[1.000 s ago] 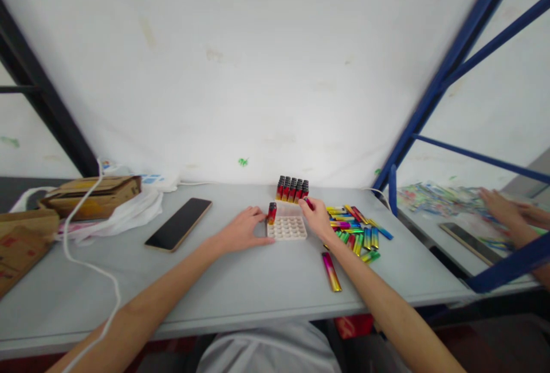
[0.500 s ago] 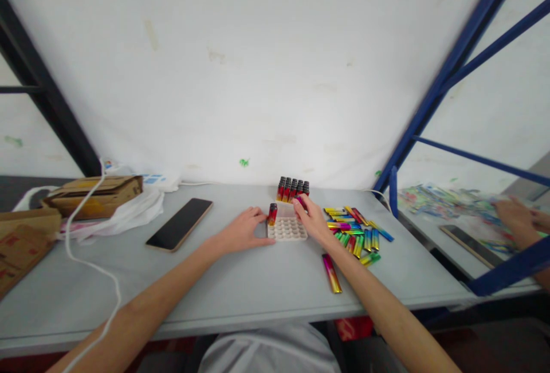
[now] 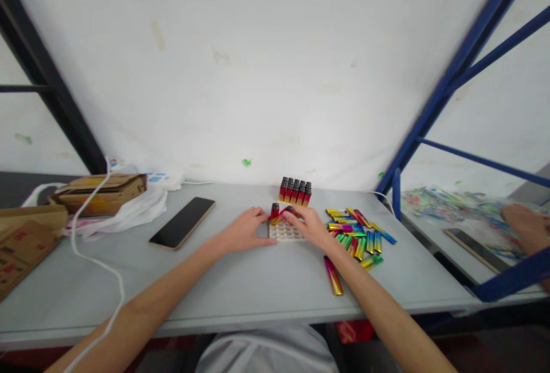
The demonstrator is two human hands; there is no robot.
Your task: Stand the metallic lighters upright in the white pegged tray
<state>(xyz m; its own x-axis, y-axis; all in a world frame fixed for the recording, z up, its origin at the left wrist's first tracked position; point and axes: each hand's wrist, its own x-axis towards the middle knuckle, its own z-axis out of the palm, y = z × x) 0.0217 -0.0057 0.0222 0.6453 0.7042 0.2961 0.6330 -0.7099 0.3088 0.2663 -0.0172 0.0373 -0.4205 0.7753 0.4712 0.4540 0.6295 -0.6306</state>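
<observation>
My left hand [image 3: 240, 231] curves around the left end of a white tray [image 3: 287, 236] with rows of round holes, its thumb along the front corner and its fingers by the far left side. One lighter [image 3: 275, 211] with a black top and red-yellow body stands upright in the tray's far left corner. Between the closed fingertips of my right hand [image 3: 310, 225] is another lighter [image 3: 281, 214], tilted over the tray beside the first; fingers partly hide it. Behind the tray stands a block of upright red-yellow lighters [image 3: 295, 191] with black tops.
Shiny multicoloured lighter bodies [image 3: 358, 238] lie loose to the right, with a single pink-yellow one [image 3: 333, 275] nearer the front edge. A phone [image 3: 184, 223], cardboard box [image 3: 103, 194] and white cable [image 3: 97, 261] are left. Past the blue frame [image 3: 429, 109], another person's hand [image 3: 526, 230] shows.
My right hand has moved left over the tray, bringing its lighter beside the standing one. The left hand stays at the tray's left end.
</observation>
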